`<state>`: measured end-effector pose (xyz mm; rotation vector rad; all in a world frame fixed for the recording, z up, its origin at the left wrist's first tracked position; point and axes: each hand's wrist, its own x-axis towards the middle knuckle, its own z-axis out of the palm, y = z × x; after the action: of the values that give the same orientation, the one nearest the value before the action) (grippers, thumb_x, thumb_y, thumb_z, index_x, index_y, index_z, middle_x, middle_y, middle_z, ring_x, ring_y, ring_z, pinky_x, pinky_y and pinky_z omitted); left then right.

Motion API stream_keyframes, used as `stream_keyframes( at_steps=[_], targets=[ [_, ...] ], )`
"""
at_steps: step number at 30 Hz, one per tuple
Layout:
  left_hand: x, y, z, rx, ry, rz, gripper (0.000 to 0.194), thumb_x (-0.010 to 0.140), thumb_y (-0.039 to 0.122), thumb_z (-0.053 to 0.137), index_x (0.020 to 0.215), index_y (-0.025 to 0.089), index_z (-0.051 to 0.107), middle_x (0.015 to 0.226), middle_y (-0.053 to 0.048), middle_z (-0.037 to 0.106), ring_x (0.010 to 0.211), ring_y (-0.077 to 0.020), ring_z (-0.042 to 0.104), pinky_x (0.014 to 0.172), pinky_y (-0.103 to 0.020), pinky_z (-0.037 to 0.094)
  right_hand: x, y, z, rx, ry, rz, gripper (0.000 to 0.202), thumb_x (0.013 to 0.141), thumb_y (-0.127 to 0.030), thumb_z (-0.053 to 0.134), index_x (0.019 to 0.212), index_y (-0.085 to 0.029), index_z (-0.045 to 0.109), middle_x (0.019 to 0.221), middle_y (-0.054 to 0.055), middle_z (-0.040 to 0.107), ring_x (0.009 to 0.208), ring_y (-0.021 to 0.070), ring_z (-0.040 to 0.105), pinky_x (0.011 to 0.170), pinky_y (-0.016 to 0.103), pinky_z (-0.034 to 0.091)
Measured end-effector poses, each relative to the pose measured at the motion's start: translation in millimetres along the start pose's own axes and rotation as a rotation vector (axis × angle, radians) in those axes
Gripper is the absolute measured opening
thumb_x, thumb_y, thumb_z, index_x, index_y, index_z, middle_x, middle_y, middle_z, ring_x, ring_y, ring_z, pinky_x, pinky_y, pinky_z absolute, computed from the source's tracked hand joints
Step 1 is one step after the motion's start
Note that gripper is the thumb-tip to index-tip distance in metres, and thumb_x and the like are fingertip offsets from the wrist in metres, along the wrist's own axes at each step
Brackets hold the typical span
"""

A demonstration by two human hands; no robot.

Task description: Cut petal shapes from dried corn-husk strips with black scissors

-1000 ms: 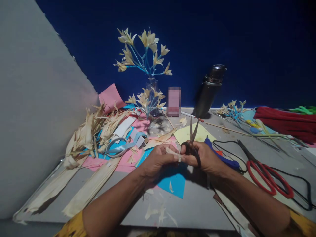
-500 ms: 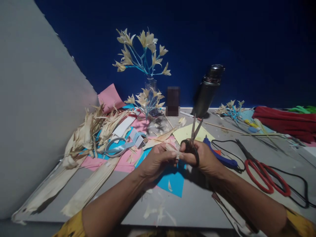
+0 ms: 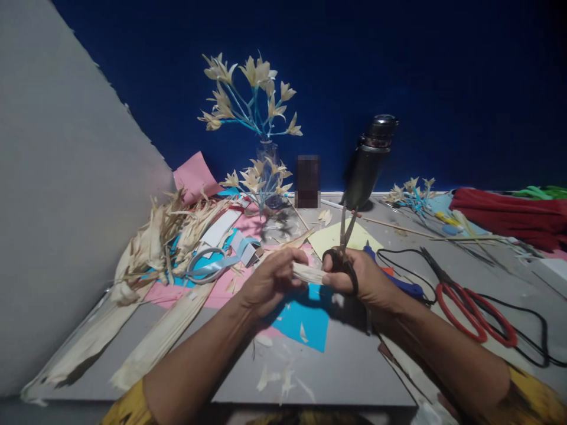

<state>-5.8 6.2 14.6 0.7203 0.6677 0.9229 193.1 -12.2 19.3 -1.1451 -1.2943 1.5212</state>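
A pale strip of dried husk (image 3: 310, 274) spans the space between my two hands above a blue paper sheet (image 3: 305, 324). Its left end lies at the bent fingers of my left hand (image 3: 272, 283), which are closed round it. Thumb and fingers of my right hand (image 3: 358, 276) pinch the strip's right end. Black-handled scissors (image 3: 344, 248) hang on my right hand too, their blades parted and pointing away from me. A yellow paper sheet (image 3: 325, 236) lies just behind the hands.
Husks (image 3: 155, 242), papers and a ribbon roll (image 3: 206, 265) lie left. A vase (image 3: 268, 171) of husk flowers and a flask (image 3: 370, 162) stand behind. Right are a blue glue gun (image 3: 405, 286), red-handled scissors (image 3: 476, 313), a black cable and red cloth (image 3: 509, 215).
My left hand has moved slightly left, away from my right fingertips, and more of the husk strip shows between them. The scissors remain on my right hand. The view has shifted a little.
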Motion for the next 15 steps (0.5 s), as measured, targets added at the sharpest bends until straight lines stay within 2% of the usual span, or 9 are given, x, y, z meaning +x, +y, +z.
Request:
stream_keyframes(
  at_steps=[3,5,9,15],
  targets=[
    [-3,-10,4.9,0.176,0.008,-0.076,0.026,0.064,0.03,0.081,0.072,0.012,0.065,0.06,-0.002,0.06,0.054,-0.0104,0.052,0.056,-0.023,0.039,1,2,0,-0.071,-0.023,-0.011,0.033,0.061,-0.034,0.084,0.077,-0.017,0.06,0.066,-0.003,0.054,0.062,0.0122,0.047,0.056,0.024,0.038],
    [-4,-14,6.4,0.2,0.018,-0.098,0.022,0.062,0.024,0.081,0.069,0.012,0.063,0.057,-0.003,0.061,0.053,-0.0108,0.053,0.055,-0.022,0.037,1,3,0,-0.105,-0.049,-0.016,0.032,0.064,-0.035,0.083,0.077,-0.017,0.06,0.065,-0.003,0.053,0.061,0.012,0.046,0.056,0.024,0.037],
    [-6,-16,5.5,0.107,-0.067,-0.133,0.021,0.06,0.02,0.08,0.063,0.013,0.06,0.054,-0.002,0.059,0.051,-0.0103,0.051,0.053,-0.022,0.033,0,3,0,-0.099,-0.091,-0.008,0.034,0.064,-0.035,0.084,0.076,-0.016,0.058,0.066,-0.003,0.052,0.06,0.0109,0.043,0.055,0.024,0.034],
    [-8,-9,3.9,-0.079,-0.171,-0.073,0.027,0.061,0.016,0.079,0.056,0.015,0.053,0.051,0.0,0.053,0.047,-0.0095,0.047,0.054,-0.024,0.037,-1,0,0,-0.021,-0.092,0.003,0.036,0.062,-0.035,0.085,0.075,-0.016,0.057,0.065,-0.003,0.051,0.06,0.0108,0.042,0.054,0.024,0.032]
  ],
)
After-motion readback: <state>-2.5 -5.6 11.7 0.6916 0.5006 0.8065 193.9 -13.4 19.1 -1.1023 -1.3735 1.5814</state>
